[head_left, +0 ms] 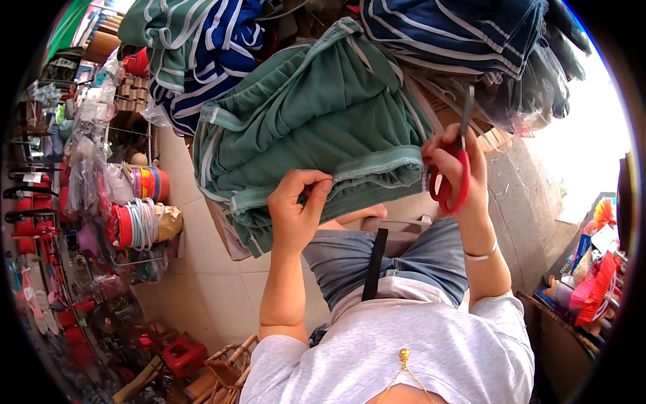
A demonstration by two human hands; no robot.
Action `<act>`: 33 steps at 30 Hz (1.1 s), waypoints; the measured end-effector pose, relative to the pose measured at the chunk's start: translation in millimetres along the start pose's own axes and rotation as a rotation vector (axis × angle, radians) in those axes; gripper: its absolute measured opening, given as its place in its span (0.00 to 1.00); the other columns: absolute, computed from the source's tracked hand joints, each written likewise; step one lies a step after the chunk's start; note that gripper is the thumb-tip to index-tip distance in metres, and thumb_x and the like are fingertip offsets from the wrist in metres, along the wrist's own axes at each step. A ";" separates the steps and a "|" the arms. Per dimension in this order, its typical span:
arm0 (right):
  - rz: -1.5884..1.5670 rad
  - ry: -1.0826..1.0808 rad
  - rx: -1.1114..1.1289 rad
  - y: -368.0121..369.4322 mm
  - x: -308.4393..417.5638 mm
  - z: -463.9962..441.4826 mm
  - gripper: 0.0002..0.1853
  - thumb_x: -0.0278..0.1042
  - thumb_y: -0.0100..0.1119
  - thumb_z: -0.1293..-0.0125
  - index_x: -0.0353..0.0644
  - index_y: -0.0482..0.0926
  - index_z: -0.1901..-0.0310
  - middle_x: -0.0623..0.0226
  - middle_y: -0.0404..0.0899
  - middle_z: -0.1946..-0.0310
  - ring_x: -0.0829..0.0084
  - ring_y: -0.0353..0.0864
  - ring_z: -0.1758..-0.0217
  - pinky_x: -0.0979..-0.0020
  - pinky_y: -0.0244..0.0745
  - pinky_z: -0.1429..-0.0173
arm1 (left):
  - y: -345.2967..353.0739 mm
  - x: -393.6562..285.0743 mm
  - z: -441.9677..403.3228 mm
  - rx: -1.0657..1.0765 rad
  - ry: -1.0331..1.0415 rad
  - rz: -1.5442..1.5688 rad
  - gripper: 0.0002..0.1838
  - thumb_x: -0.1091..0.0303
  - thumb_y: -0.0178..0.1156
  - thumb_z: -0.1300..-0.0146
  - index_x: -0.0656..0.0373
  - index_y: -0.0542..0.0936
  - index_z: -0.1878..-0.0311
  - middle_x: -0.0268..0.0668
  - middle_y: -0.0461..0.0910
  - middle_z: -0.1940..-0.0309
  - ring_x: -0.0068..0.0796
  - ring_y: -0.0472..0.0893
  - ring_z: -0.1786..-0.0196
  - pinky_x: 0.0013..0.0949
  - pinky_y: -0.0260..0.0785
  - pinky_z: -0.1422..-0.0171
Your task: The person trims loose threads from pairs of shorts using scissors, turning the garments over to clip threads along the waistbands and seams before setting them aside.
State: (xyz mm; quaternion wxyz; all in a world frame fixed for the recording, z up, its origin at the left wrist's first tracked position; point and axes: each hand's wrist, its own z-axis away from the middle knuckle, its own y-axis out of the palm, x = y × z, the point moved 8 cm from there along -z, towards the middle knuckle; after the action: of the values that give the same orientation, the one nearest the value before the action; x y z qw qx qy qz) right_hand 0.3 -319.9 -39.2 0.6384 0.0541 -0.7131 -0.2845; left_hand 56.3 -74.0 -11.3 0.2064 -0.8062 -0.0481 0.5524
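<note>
Green cloth garments (323,114) with white piping lie in a heap in front of me. My left hand (299,198) is closed at the near edge of the heap, fingertips pinched at the gathered waistband (377,165); whether the cloth is between them is hard to make out. My right hand (461,168) is at the heap's right edge, wrapped round the red handles of scissors (464,121), whose dark blades point up and away. Its fingertips are close to the waistband's right end.
Blue striped garments (457,34) lie behind at the right, with blue and green ones (202,54) at the back left. Shelves of goods and cord rolls (141,222) line the left. A red stool (185,355) stands lower left; a box of colourful items (592,283) is at right.
</note>
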 end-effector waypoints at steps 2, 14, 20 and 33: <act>0.300 -0.176 0.049 -0.7 24.0 14.3 0.16 0.39 0.61 0.37 0.38 0.73 0.55 0.70 0.74 0.63 0.83 0.69 0.65 0.80 0.66 0.59 | -2.3 4.3 2.0 -0.018 -0.022 0.055 0.03 0.75 0.65 0.40 0.63 0.81 0.65 0.31 0.80 0.73 0.16 0.73 0.73 0.20 0.65 0.68; -0.069 0.519 0.884 75.2 -64.2 88.2 0.30 0.52 0.65 0.39 0.32 0.69 0.50 0.69 0.69 0.68 0.81 0.72 0.64 0.79 0.69 0.59 | -6.9 8.1 9.5 -0.077 -0.057 0.204 0.04 0.76 0.63 0.38 0.66 0.78 0.63 0.30 0.80 0.71 0.13 0.73 0.70 0.17 0.65 0.64; 0.037 0.456 0.909 87.5 -79.5 85.6 0.40 0.72 0.49 0.38 0.31 0.67 0.53 0.64 0.67 0.61 0.79 0.71 0.65 0.77 0.71 0.59 | -6.3 7.7 9.0 -0.067 -0.005 0.267 0.03 0.79 0.62 0.38 0.67 0.77 0.63 0.33 0.78 0.66 0.15 0.74 0.67 0.17 0.66 0.62; -0.023 0.506 0.756 101.9 -75.3 73.2 0.35 0.64 0.57 0.39 0.32 0.69 0.54 0.72 0.69 0.80 0.81 0.71 0.79 0.79 0.69 0.73 | -11.4 4.6 13.7 -0.107 0.085 0.189 0.04 0.80 0.64 0.40 0.66 0.77 0.65 0.36 0.78 0.64 0.16 0.75 0.67 0.17 0.67 0.63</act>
State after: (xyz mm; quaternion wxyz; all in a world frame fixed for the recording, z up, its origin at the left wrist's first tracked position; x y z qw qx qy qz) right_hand -26.1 -177.3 -58.7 0.7249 0.3592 -0.5877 0.0106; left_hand 47.3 -58.4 -15.1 0.1119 -0.8397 0.0076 0.5313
